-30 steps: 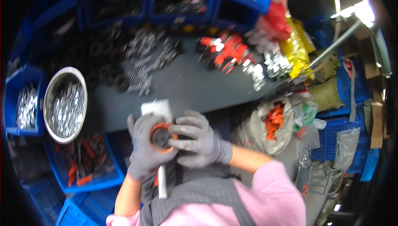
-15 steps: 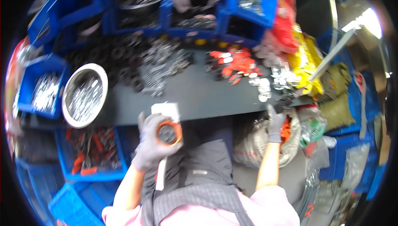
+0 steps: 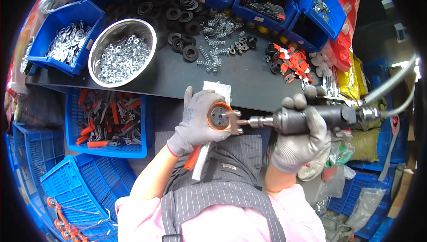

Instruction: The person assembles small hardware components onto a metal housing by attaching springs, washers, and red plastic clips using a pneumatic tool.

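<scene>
My left hand (image 3: 195,117), in a grey glove, is closed around a round black part with an orange rim (image 3: 218,116). A flat metal plate (image 3: 218,91) shows beyond the fingers, and a metal strip (image 3: 201,162) beside an orange strip (image 3: 192,158) hangs below the hand. In my gloved right hand (image 3: 298,146) is a black air driver (image 3: 291,121), held level and pointing left. Its pronged metal bit (image 3: 234,123) overlaps the right side of the black face; whether it is seated there I cannot tell.
On the dark bench (image 3: 169,80) stand a steel bowl of nuts (image 3: 153,51) and a blue bin of washers (image 3: 91,44). Springs (image 3: 209,60), black rings (image 3: 190,53) and red pieces (image 3: 298,64) lie loose. A blue crate (image 3: 106,151) holds orange-handled parts. An air hose (image 3: 391,82) runs right.
My right hand, before empty beside the white sack, now grips the air driver and has brought it left to the round part. My left hand has shifted right with its part; the view has turned.
</scene>
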Demonstrator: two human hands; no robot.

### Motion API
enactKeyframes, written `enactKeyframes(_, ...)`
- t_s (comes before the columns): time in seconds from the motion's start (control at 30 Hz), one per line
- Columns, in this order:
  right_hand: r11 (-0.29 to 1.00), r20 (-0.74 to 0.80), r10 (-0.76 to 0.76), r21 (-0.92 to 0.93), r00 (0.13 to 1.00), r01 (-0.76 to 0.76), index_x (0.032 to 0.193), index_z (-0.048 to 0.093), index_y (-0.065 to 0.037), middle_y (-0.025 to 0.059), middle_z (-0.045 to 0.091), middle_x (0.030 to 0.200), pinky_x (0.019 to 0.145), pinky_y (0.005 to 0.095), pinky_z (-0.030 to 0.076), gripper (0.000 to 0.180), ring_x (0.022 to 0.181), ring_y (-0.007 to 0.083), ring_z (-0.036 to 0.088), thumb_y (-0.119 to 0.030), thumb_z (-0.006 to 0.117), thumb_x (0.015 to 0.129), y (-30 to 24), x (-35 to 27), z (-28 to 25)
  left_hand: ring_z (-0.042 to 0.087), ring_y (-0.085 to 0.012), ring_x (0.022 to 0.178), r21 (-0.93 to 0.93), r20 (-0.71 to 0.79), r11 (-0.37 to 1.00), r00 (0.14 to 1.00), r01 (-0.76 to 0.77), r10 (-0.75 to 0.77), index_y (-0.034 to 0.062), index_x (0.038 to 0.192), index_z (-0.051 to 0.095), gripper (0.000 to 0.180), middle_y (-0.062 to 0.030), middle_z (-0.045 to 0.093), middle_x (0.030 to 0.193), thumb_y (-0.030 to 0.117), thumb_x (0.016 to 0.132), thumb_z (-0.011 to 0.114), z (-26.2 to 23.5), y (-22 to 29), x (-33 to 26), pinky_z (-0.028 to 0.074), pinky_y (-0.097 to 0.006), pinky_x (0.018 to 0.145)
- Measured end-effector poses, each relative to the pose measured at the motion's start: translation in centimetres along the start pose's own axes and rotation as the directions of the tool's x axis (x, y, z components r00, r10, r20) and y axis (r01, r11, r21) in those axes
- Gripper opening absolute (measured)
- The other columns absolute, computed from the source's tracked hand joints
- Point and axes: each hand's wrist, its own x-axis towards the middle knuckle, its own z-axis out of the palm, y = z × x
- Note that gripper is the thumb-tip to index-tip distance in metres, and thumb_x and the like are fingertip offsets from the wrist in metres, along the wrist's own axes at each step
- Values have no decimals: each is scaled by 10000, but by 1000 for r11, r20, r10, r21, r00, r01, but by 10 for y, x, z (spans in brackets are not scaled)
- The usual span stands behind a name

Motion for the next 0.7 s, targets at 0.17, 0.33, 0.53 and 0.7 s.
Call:
enactKeyframes(0.17, 997, -59, -12, -78, 998, 7, 1494, 484, -81, 76, 602, 1313, 1031, 417, 549, 541, 1101, 202, 662, 46, 622, 986, 31, -7, 10, 554, -369, 1426, -77, -15, 996, 999, 38, -40, 146, 1254, 715, 759, -109, 684, 1302, 447, 600, 957, 1, 1, 2, 107, -634, 1326)
enactKeyframes(0.33, 975, 10, -91, -201, 996, 92, 1529, 444, -78, 93, 577, 1323, 1043, 424, 548, 614, 1103, 212, 663, 51, 611, 952, 36, -16, 9, 554, -375, 1423, -95, -34, 995, 999, 15, -18, 143, 1244, 716, 753, -112, 680, 1303, 445, 599, 960, -1, -1, 0, 104, -650, 1323)
enactKeyframes(0.53, 925, 91, -116, -354, 989, 142, 1557, 433, -16, 123, 601, 1377, 1029, 422, 580, 659, 1141, 235, 696, 9, 655, 938, 35, -18, 17, 551, -380, 1426, -72, -5, 997, 999, 32, -32, 146, 1260, 708, 760, -116, 669, 1319, 442, 609, 962, -4, -1, 4, 119, -653, 1313)
enactKeyframes(0.7, 899, 128, 74, -437, 989, -11, 1586, 444, -30, 116, 629, 1365, 938, 366, 589, 740, 1095, 205, 696, -12, 727, 904, 40, -10, 52, 572, -361, 1353, -81, -98, 996, 995, -32, 24, 151, 1211, 678, 704, -127, 645, 1243, 447, 622, 927, 0, -3, 6, 163, -689, 1279)
